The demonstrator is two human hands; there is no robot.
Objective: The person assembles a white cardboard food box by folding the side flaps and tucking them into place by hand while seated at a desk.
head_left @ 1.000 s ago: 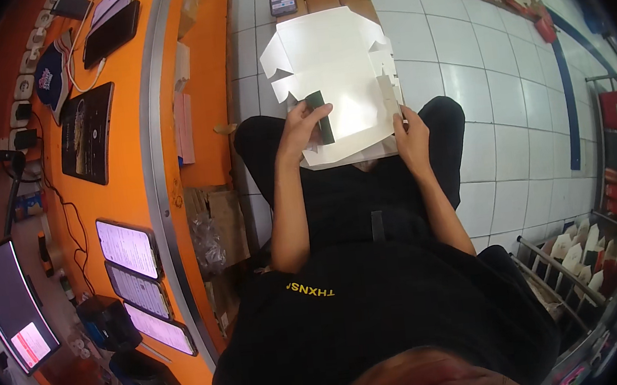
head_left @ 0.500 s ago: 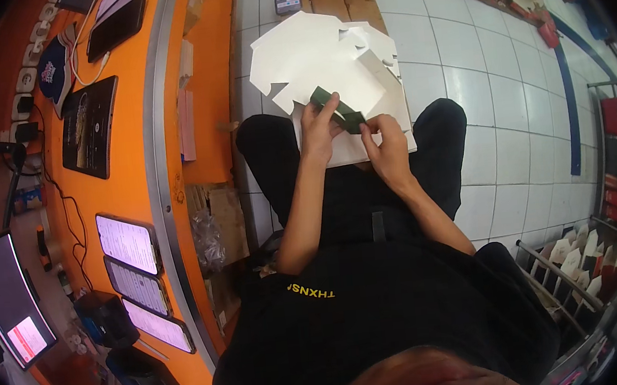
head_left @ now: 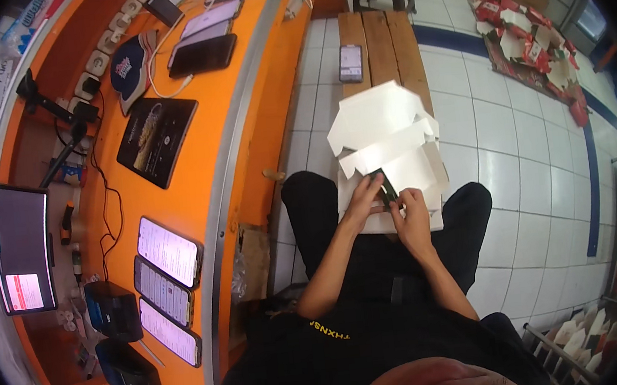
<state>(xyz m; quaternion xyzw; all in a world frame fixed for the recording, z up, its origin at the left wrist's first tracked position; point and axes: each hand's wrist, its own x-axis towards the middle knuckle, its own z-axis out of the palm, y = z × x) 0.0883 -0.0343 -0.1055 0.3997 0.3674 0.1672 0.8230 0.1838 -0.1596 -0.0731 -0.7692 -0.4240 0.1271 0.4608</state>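
Note:
Between my knees, on a wooden bench (head_left: pixel 385 59), lie white flat cardboard box blanks (head_left: pixel 379 115) with cut tabs and folds. The top one is partly bent up, with a raised white strip running across it. At its near side is a narrow dark green piece (head_left: pixel 389 192), looking like a folded box flap; whether it joins the white board cannot be made out. My left hand (head_left: pixel 360 206) grips its left side, thumb on top. Closed around its near right end is my right hand (head_left: pixel 413 221). The undersides of both hands' fingers are hidden.
To my left runs an orange counter (head_left: pixel 201 158) with a tablet (head_left: pixel 157 142), several phones and a cap (head_left: pixel 134 67). A phone (head_left: pixel 351 64) rests on the bench's far part. Red and white folded cartons (head_left: pixel 532 41) lie at the far right; a metal rack (head_left: pixel 562 361) stands near right.
The view has shifted left and tilted up. The green piece has turned steeper, and the white board behind it has a strip folded up across it. Both hands keep their hold.

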